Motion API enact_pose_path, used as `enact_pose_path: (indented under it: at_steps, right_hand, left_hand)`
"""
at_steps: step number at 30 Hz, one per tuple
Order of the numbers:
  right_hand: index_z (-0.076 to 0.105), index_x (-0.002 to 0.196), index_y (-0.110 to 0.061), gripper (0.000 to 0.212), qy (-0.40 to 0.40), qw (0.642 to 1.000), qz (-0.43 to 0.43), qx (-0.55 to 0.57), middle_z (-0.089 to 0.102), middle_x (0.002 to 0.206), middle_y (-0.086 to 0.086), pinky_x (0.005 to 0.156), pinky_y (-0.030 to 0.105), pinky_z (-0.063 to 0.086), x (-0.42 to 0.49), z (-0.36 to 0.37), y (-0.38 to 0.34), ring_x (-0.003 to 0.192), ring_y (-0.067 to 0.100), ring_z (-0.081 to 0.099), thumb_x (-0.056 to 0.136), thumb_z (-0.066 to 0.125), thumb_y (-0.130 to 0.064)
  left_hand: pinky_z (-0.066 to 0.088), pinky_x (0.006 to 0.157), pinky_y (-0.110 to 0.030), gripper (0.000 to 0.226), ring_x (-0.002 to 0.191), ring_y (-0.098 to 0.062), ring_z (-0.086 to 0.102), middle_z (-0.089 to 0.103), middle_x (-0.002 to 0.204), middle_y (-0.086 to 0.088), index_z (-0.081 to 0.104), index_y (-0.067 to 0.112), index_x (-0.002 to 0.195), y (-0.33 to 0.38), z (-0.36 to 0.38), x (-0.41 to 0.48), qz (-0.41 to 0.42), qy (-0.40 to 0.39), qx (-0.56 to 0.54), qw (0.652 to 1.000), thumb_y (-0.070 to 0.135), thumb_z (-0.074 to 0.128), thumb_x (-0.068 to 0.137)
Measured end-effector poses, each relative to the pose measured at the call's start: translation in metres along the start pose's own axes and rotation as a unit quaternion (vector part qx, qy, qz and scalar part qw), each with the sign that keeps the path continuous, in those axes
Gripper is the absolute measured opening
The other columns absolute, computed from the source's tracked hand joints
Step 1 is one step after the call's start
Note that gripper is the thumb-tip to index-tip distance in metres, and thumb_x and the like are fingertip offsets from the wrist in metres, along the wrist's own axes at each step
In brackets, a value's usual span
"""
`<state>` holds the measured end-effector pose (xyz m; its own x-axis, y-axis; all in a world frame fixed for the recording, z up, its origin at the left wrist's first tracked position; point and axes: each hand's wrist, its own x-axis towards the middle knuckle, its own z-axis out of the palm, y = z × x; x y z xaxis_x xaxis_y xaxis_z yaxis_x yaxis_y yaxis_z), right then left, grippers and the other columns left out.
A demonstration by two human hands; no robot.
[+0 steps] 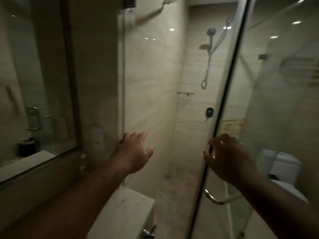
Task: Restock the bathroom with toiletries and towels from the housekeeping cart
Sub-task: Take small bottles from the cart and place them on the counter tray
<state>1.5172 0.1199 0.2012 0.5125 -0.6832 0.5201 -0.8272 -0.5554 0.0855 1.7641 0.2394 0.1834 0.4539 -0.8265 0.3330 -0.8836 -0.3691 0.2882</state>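
- left grip [133, 150]: released, fingers spread, held at the edge of the fixed clear glass panel [146, 83]; contact with the glass cannot be confirmed.
- right grip [226, 157]: fingers curled round the leading edge of the clear glass shower door [259, 100], above the lower end of the curved chrome door handle [214, 199].
- door state: partly open; the tiled stall with the chrome hand shower [211, 31] and the small metal wall shelf [185, 93] shows between the grips.
- task items: no toiletries, towels or housekeeping cart appear in view; neither grip carries stock.
- progress (judgement): no delivered stock is visible, so nothing can be counted as done; the current step looks like gaining access to the stall, or checking it.
- remaining (judgement): fetch stock from the cart, then place toiletries and towels; the wall shelf is a likely placement point.
- surroundings: white ceramic toilet [283, 163] behind the door glass; brown-framed wall mirror [34, 83] at left.
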Motion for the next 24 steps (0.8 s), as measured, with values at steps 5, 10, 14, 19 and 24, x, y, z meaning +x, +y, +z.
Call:
enact_pose_path:
  at_steps: [5, 10, 14, 19, 24]
  right_hand:
    - [0.064, 0.116, -0.024, 0.042, -0.017, 0.998, 0.038, -0.038, 0.06, 0.118, 0.006, 0.087, 0.04, 0.048, -0.033, -0.028, 0.105, 0.108, 0.03, 0.057, 0.088, 0.054, -0.053]
    - [0.059, 0.126, -0.025, 0.043, -0.017, 0.996, 0.078, -0.047, 0.055, 0.129, 0.006, 0.093, 0.038, 0.042, -0.08, -0.047, 0.199, 0.118, 0.028, 0.05, 0.092, 0.053, -0.051]
    - [0.053, 0.13, -0.028, 0.045, -0.037, 0.985, 0.143, -0.088, 0.052, 0.131, 0.003, 0.094, 0.038, 0.042, -0.129, -0.062, 0.279, 0.118, 0.025, 0.05, 0.092, 0.049, -0.053]
    - [0.058, 0.121, -0.027, 0.041, -0.054, 0.95, 0.262, -0.164, 0.055, 0.121, 0.005, 0.09, 0.036, 0.044, -0.206, -0.085, 0.381, 0.111, 0.027, 0.054, 0.09, 0.05, -0.053]
    - [0.052, 0.126, -0.029, 0.042, -0.106, 0.893, 0.382, -0.211, 0.052, 0.126, 0.003, 0.091, 0.036, 0.045, -0.301, -0.11, 0.46, 0.114, 0.026, 0.052, 0.091, 0.048, -0.053]
  left_hand:
    - [0.027, 0.115, -0.04, 0.069, 0.14, -0.026, 0.03, 0.039, 0.154, -0.002, 0.024, 0.025, 0.156, 0.109, 0.029, -0.008, 0.07, -0.007, -0.015, 0.997, 0.057, 0.041, 0.098]
    - [0.029, 0.113, -0.038, 0.069, 0.139, -0.026, 0.033, 0.042, 0.153, -0.002, 0.028, 0.025, 0.155, 0.219, 0.05, -0.012, 0.148, -0.001, -0.045, 0.988, 0.058, 0.042, 0.096]
    - [0.028, 0.116, -0.037, 0.069, 0.142, -0.025, 0.03, 0.037, 0.157, -0.002, 0.025, 0.025, 0.156, 0.314, 0.083, -0.015, 0.217, -0.027, -0.039, 0.975, 0.056, 0.043, 0.097]
    - [0.031, 0.113, -0.038, 0.069, 0.14, -0.026, 0.032, 0.039, 0.156, 0.0, 0.023, 0.026, 0.157, 0.438, 0.124, -0.031, 0.318, -0.05, -0.032, 0.946, 0.058, 0.041, 0.098]
    - [0.029, 0.115, -0.041, 0.069, 0.142, -0.026, 0.031, 0.037, 0.157, 0.0, 0.021, 0.025, 0.157, 0.565, 0.159, -0.072, 0.447, -0.097, -0.077, 0.886, 0.057, 0.039, 0.099]
